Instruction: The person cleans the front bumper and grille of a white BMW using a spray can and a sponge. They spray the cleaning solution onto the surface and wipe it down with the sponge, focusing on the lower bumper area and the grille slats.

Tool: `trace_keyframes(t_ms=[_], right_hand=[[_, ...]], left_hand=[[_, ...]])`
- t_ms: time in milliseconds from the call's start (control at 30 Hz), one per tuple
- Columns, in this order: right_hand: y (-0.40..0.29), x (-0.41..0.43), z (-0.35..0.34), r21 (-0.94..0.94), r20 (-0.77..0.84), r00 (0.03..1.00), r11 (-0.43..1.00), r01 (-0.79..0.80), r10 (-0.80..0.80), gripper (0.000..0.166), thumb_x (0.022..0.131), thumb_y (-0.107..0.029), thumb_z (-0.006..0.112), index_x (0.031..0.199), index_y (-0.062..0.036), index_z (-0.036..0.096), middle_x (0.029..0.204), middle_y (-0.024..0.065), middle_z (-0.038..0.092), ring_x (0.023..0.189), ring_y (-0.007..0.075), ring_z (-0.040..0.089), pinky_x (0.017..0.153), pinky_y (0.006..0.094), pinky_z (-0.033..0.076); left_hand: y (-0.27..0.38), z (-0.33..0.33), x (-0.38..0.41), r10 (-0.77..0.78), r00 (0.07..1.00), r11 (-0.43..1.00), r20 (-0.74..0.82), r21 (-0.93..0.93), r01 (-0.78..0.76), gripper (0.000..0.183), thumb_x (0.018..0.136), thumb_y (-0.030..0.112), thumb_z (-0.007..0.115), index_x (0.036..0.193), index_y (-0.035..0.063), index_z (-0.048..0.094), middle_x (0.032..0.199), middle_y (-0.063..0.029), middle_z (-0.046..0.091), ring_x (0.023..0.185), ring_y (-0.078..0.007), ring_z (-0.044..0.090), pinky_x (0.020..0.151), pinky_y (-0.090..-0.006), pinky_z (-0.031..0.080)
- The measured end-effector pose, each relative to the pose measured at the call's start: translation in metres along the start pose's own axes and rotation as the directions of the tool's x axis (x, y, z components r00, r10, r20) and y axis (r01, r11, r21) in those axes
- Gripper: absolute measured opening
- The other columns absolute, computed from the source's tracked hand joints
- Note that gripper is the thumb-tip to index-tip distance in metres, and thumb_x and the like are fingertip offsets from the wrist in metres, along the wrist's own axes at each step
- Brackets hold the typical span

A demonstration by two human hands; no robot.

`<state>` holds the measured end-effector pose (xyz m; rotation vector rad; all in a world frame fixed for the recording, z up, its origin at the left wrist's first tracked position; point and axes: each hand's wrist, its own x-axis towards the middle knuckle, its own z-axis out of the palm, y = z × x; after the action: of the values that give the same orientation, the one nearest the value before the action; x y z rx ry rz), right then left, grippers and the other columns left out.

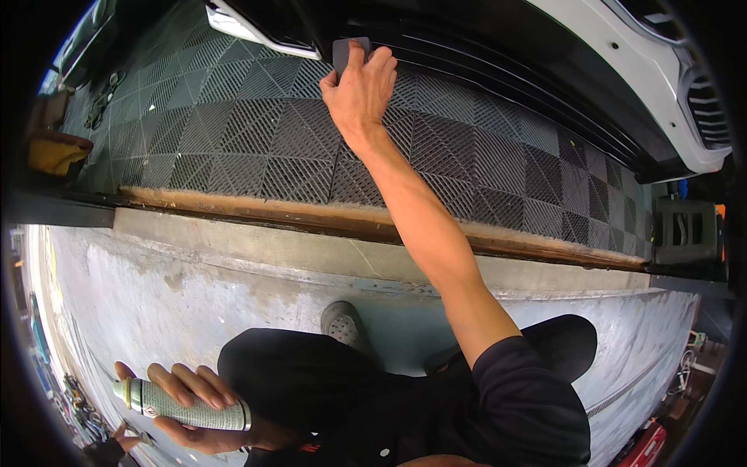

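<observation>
At the top, my right hand (365, 87) grips a flat dark grey pad (345, 51) and holds it against or very near the black lower edge of a vehicle body (443, 58). A white trim piece (257, 32) of the vehicle lies just left of the pad. At the lower left, my left hand (192, 403) is wrapped around a pale green aerosol can (187, 404) bearing printed writing. The can lies tilted on its side, its nozzle end pointing left, beside my bent knee. Part of the palm is hidden behind the can.
Grey grated floor tiles (297, 134) lie under the vehicle, bordered by a worn wooden strip (262, 207) and a concrete ledge (303, 257). A yellow container (58, 154) is at left, a dark plastic crate (686, 230) at right. Another person's hand (125, 438) shows at bottom left.
</observation>
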<state>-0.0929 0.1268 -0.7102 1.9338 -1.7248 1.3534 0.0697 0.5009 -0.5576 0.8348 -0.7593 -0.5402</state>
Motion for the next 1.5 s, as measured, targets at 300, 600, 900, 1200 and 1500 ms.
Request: trace_keyframes(t_ms=[300, 600, 900, 1200, 1500], right_hand=[[0.094, -0.026, -0.003, -0.009, -0.276, 0.949, 0.988, 0.156, -0.152, 0.065, 0.074, -0.011, 0.083, 0.134, -0.0298, 0.069, 0.117, 0.0142, 0.055, 0.101, 0.0351, 0.051, 0.085, 0.0486, 0.046], [0.246, -0.046, -0.101, -0.112, -0.399, 0.908, 0.989, 0.091, -0.129, 0.064, 0.078, -0.014, 0.085, 0.135, -0.0345, 0.067, 0.124, 0.0179, 0.054, 0.106, 0.0358, 0.050, 0.088, 0.0491, 0.049], [0.407, -0.047, -0.223, -0.156, -0.536, 0.843, 0.987, -0.040, -0.050, 0.061, 0.082, -0.013, 0.085, 0.139, -0.0206, 0.062, 0.123, 0.0233, 0.051, 0.115, 0.0418, 0.053, 0.084, 0.0493, 0.052], [0.533, -0.032, -0.334, 0.121, -0.619, 0.750, 0.972, -0.201, 0.233, 0.052, 0.089, -0.002, 0.077, 0.138, -0.0025, 0.062, 0.130, 0.0219, 0.049, 0.109, 0.0300, 0.061, 0.071, 0.0304, 0.060], [0.569, -0.024, -0.379, 0.222, -0.654, 0.681, 0.944, -0.243, 0.329, 0.054, 0.084, -0.001, 0.080, 0.135, 0.0013, 0.061, 0.121, 0.0151, 0.052, 0.098, 0.0247, 0.063, 0.070, 0.0285, 0.062]], left_hand=[[0.007, 0.019, -0.010, 0.037, 0.996, 0.996, 0.080, 0.076, -0.043, 0.066, 0.115, 0.030, 0.043, 0.165, -0.0028, 0.016, 0.093, -0.0068, 0.041, 0.058, -0.0105, 0.038, 0.045, -0.0236, 0.041], [0.000, 0.056, -0.028, 0.052, 0.987, 0.993, 0.155, 0.096, -0.068, 0.060, 0.115, 0.029, 0.041, 0.163, -0.0018, 0.022, 0.093, -0.0064, 0.042, 0.059, -0.0097, 0.037, 0.046, -0.0224, 0.040], [-0.016, 0.117, -0.059, 0.031, 0.979, 0.977, 0.201, 0.201, -0.072, 0.061, 0.115, 0.034, 0.040, 0.164, -0.0004, 0.026, 0.093, -0.0051, 0.041, 0.062, -0.0082, 0.037, 0.051, -0.0205, 0.035], [-0.038, 0.169, -0.080, -0.040, 0.980, 0.958, 0.194, 0.285, -0.017, 0.062, 0.116, 0.039, 0.041, 0.165, 0.0039, 0.024, 0.093, -0.0056, 0.045, 0.062, -0.0085, 0.043, 0.052, -0.0209, 0.039], [-0.068, 0.205, -0.086, -0.074, 0.954, 0.964, 0.289, 0.268, -0.006, 0.060, 0.114, 0.040, 0.044, 0.162, 0.0069, 0.029, 0.088, -0.0049, 0.046, 0.060, -0.0088, 0.045, 0.050, -0.0206, 0.040]])
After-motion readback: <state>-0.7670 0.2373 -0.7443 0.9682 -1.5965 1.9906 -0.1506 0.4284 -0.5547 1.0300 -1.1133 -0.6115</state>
